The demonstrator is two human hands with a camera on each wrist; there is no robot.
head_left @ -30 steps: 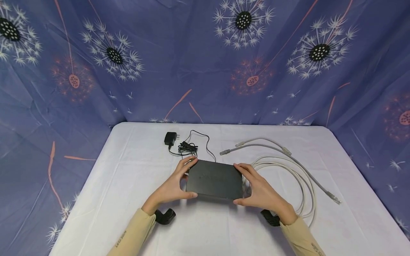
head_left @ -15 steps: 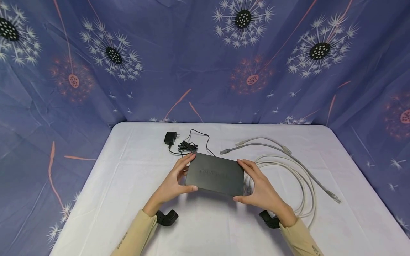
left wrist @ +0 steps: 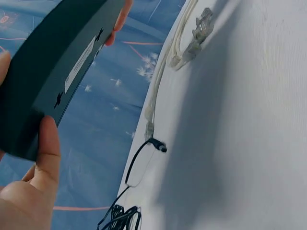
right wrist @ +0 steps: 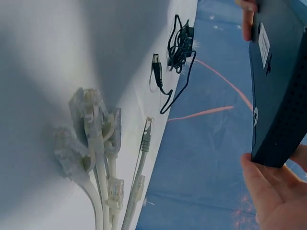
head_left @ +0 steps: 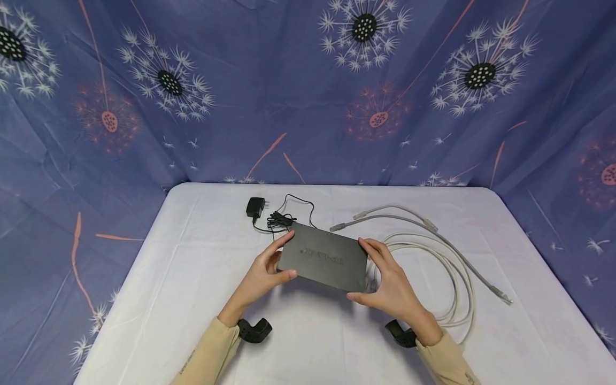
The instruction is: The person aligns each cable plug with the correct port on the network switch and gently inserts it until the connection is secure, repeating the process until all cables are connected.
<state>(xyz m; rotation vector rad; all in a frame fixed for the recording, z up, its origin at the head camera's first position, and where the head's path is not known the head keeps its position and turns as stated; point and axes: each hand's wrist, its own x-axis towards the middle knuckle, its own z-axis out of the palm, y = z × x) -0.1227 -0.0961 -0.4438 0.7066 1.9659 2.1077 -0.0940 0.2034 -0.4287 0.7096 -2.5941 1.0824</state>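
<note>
A flat dark grey network switch (head_left: 324, 259), with an embossed logo that reads upside down, is held above the white table. My left hand (head_left: 262, 278) grips its left end, thumb on the near edge and fingers at the far corner. At the opposite end my right hand (head_left: 391, 283) grips it the same way. The switch slants, its left end farther from me. Both wrist views show its underside: a white label (left wrist: 79, 64) is visible in the left one, and part of the label (right wrist: 264, 44) in the right one. The ports cannot be seen.
Behind the switch lie a black power adapter (head_left: 255, 207) and its bundled cord (head_left: 281, 220), ending in a barrel plug (left wrist: 158, 145). To the right are grey Ethernet cables (head_left: 452, 247) and a coiled off-white Ethernet cable (head_left: 469, 299) with clear connectors (right wrist: 91, 112). A patterned blue curtain (head_left: 308, 107) surrounds the table.
The switch has risen a little and turned, its left end shifting away from me, and its logo shows more clearly. Both hands have moved with it. The cables and adapter stay put.
</note>
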